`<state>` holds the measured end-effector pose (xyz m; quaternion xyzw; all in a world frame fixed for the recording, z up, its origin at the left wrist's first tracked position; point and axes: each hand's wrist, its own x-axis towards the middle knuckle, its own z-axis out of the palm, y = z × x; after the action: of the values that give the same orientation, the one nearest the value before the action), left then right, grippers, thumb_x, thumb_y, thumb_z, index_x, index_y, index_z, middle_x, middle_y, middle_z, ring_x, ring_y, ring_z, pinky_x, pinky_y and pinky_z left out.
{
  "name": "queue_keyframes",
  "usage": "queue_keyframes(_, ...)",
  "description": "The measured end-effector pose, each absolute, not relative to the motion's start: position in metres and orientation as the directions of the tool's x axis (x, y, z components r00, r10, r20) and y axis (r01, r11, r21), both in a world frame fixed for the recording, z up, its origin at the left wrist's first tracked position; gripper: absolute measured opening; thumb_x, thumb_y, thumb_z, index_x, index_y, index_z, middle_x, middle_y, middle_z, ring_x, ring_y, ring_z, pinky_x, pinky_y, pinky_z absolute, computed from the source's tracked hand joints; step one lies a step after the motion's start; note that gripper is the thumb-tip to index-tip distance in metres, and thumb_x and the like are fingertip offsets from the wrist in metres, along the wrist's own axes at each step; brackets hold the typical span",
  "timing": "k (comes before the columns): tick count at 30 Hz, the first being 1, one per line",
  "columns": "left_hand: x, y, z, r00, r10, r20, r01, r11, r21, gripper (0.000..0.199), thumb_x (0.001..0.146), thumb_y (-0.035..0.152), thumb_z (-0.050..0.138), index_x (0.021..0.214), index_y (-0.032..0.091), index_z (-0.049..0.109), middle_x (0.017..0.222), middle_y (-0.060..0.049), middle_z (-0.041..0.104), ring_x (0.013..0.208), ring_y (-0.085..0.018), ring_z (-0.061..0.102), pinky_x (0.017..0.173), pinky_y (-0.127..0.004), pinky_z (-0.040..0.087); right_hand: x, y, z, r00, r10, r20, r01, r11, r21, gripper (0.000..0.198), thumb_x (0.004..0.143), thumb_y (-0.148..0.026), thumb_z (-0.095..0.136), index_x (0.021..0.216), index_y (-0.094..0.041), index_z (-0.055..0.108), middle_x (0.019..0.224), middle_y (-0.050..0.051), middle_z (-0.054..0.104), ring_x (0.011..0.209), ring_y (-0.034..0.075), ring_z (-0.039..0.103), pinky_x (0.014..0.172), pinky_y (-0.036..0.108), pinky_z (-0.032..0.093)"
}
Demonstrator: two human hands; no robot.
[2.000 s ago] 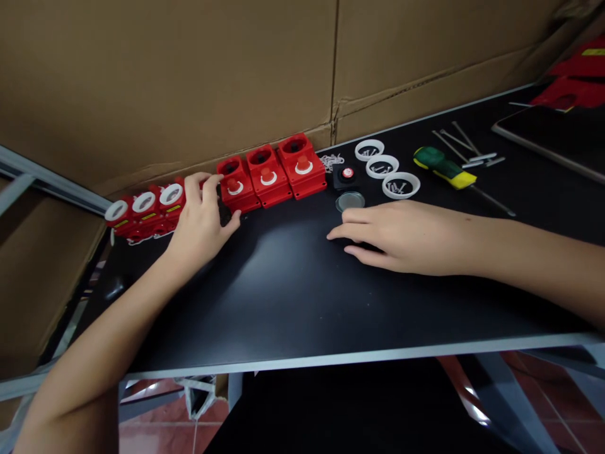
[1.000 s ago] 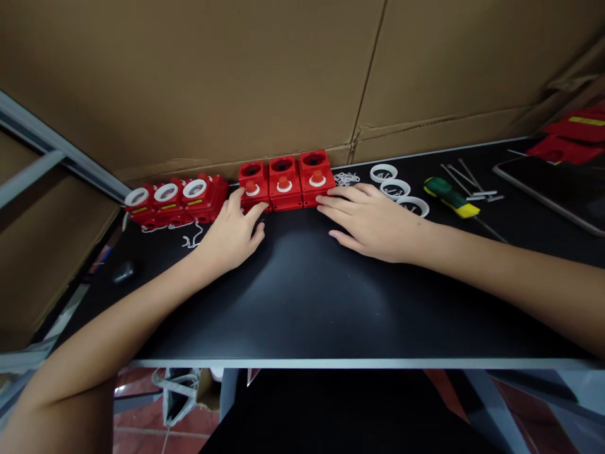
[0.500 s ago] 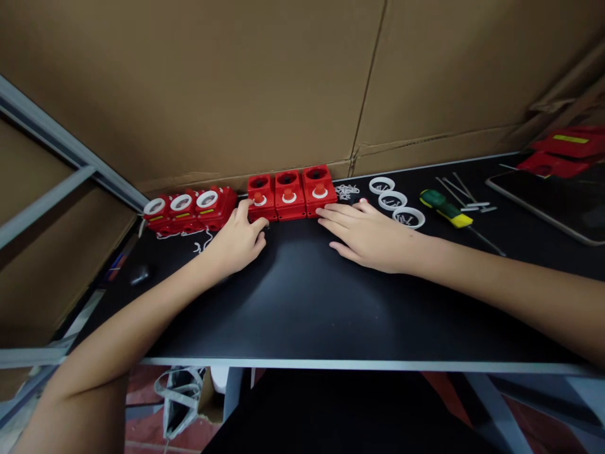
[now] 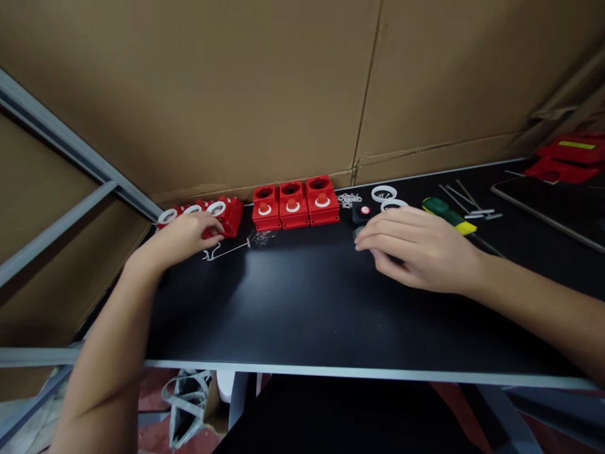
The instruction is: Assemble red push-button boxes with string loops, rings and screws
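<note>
My left hand [image 4: 182, 243] is over the row of red housings with white rings [image 4: 230, 217] at the left. Its thumb and forefinger are apart, with red plastic showing between them; the other fingers are hidden. My right hand [image 4: 420, 249] hovers in a loose curve, thumb apart from the fingers, covering part of the white rings. Just beyond its fingertips lies a black square part with a red-and-white centre [image 4: 363, 212]. A small greyish piece by the fingertips is too unclear to name. Between the hands, three red housings with red knobs [image 4: 292, 205] stand side by side.
White cord pieces [image 4: 348, 200] lie beside the three housings. A thin tool with a bristled tip [image 4: 231, 250] and dark crumbs lie in front. To the right are a green-and-yellow screwdriver [image 4: 444, 214], metal rods [image 4: 457, 197], a dark flat device [image 4: 553, 205] and red parts [image 4: 570, 156]. Cardboard [image 4: 265, 94] walls the back.
My left hand has moved left, from the three housings to the ringed ones, uncovering the thin tool. My right hand has drawn away to the right and curled its fingers. The view has shifted slightly.
</note>
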<state>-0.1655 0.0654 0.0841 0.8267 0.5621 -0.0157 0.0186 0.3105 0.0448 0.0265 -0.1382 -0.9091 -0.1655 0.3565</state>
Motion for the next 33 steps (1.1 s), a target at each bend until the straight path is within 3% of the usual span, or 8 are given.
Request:
queue_keyframes(2, -0.156, 0.062, 0.077, 0.417, 0.895, -0.16, 0.908, -0.403, 0.111, 0.031, 0.095, 0.051, 0.074, 0.107, 0.024, 0.08, 0.116, -0.01, 0.084, 0.101, -0.03, 0.079, 0.095, -0.04, 0.061, 0.309, 0.043, 0.022, -0.72, 0.135, 0.681, 0.346, 0.92, 0.184, 0.015, 0.105, -0.008, 0.065, 0.109, -0.019, 0.073, 0.104, 0.004, 0.087, 0.097, 0.02, 0.08, 0.089, 0.037, 0.059)
queue_keyframes(6, -0.129, 0.054, 0.06, 0.445, 0.866, -0.229, 0.894, -0.416, 0.165, 0.004, 0.092, 0.023, 0.07, 0.089, 0.021, 0.07, 0.088, -0.004, 0.076, 0.076, -0.021, 0.07, 0.074, -0.03, 0.051, 0.3, 0.037, 0.013, -0.73, 0.144, 0.669, 0.292, 0.949, 0.115, 0.016, 0.104, -0.007, 0.062, 0.108, -0.019, 0.072, 0.102, 0.004, 0.086, 0.097, 0.02, 0.077, 0.083, 0.035, 0.055)
queue_keyframes(9, -0.106, 0.039, 0.059, 0.539, 0.787, -0.3, 0.842, -0.486, 0.234, 0.011, 0.085, 0.01, 0.069, 0.086, 0.021, 0.072, 0.084, 0.001, 0.073, 0.069, -0.015, 0.065, 0.07, -0.026, 0.048, 0.294, 0.034, 0.007, -0.739, 0.127, 0.661, 0.254, 0.962, 0.1, 0.016, 0.105, -0.008, 0.06, 0.106, -0.019, 0.071, 0.101, 0.003, 0.085, 0.094, 0.019, 0.076, 0.084, 0.034, 0.055)
queue_keyframes(11, -0.091, 0.026, 0.061, 0.611, 0.729, -0.308, 0.79, -0.538, 0.294, 0.015, 0.092, 0.009, 0.066, 0.094, 0.021, 0.075, 0.088, 0.001, 0.073, 0.07, -0.013, 0.065, 0.071, -0.024, 0.048, 0.291, 0.033, 0.003, -0.745, 0.127, 0.654, 0.238, 0.968, 0.083, 0.016, 0.106, -0.008, 0.06, 0.106, -0.019, 0.071, 0.1, 0.003, 0.085, 0.093, 0.018, 0.075, 0.085, 0.034, 0.055)
queue_keyframes(15, -0.061, 0.002, 0.048, 0.836, 0.534, -0.124, 0.53, -0.729, 0.434, 0.015, 0.106, 0.011, 0.064, 0.104, 0.02, 0.076, 0.099, -0.003, 0.075, 0.084, -0.017, 0.071, 0.08, -0.026, 0.054, 0.289, 0.031, -0.004, -0.771, 0.167, 0.614, 0.225, 0.974, 0.017, 0.017, 0.108, -0.01, 0.058, 0.108, -0.019, 0.073, 0.103, 0.004, 0.085, 0.092, 0.017, 0.074, 0.086, 0.034, 0.055)
queue_keyframes(18, -0.043, -0.008, 0.023, 0.852, 0.515, 0.099, 0.454, -0.818, 0.353, 0.016, 0.118, 0.021, 0.06, 0.113, 0.02, 0.076, 0.112, -0.009, 0.08, 0.102, -0.021, 0.075, 0.096, -0.031, 0.058, 0.285, 0.025, -0.008, -0.805, 0.226, 0.548, 0.238, 0.97, -0.051, 0.017, 0.112, -0.02, 0.058, 0.113, -0.019, 0.075, 0.105, 0.005, 0.084, 0.088, 0.018, 0.073, 0.084, 0.034, 0.055)
queue_keyframes(24, -0.012, -0.019, -0.011, 0.794, 0.465, 0.393, 0.354, -0.878, 0.323, 0.016, 0.121, 0.025, 0.063, 0.115, 0.018, 0.075, 0.108, -0.008, 0.083, 0.094, -0.019, 0.072, 0.088, -0.03, 0.059, 0.272, 0.008, -0.014, -0.826, 0.391, 0.405, 0.343, 0.92, -0.189, 0.031, 0.11, -0.049, 0.073, 0.107, -0.018, 0.074, 0.094, 0.004, 0.077, 0.08, 0.019, 0.069, 0.077, 0.035, 0.05)
queue_keyframes(33, -0.013, -0.01, -0.008, 0.806, 0.507, 0.306, 0.434, -0.857, 0.277, 0.017, 0.121, 0.025, 0.059, 0.122, 0.018, 0.075, 0.114, -0.011, 0.079, 0.103, -0.024, 0.071, 0.096, -0.036, 0.059, 0.281, 0.011, -0.001, -0.903, 0.401, 0.157, 0.338, 0.886, -0.316, 0.025, 0.097, -0.014, 0.067, 0.075, -0.022, 0.057, 0.074, -0.002, 0.063, 0.066, 0.014, 0.052, 0.073, 0.031, 0.04)
